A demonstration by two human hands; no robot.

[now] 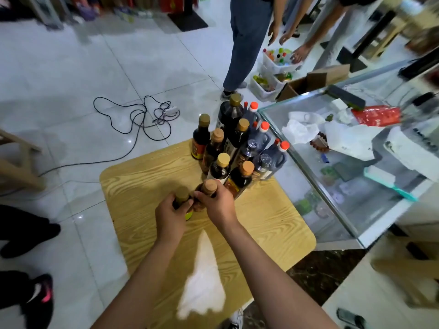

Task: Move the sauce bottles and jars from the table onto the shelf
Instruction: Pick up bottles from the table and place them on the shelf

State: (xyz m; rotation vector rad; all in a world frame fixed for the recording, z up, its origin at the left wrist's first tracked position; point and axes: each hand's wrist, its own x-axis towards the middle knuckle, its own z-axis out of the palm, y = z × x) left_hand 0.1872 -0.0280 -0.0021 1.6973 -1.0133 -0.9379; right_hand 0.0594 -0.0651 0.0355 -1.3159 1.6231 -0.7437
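A small light-wood table with rounded corners (147, 186) is set on a glossy pale-grey tiled floor (71, 67). Two dark sauce bottles at the near edge of the group are each gripped at the neck: the olive-capped bottle (182, 194) is grasped by the curled fingers of the left hand (169, 216), and the tan-capped bottle (210, 186) by the curled fingers of the right hand (219, 204). Both bottles are seen over the tabletop, just beside each other. Behind them, a tight cluster of dark sauce bottles and jugs with gold and orange caps (240, 148) stands on the table's far right corner. A glass display counter (320, 181) is placed against the table's right side. A tangled black cable (140, 119) is spread on the floor beyond, and a person in blue jeans (247, 43) is seen near stacked white bins (273, 67).
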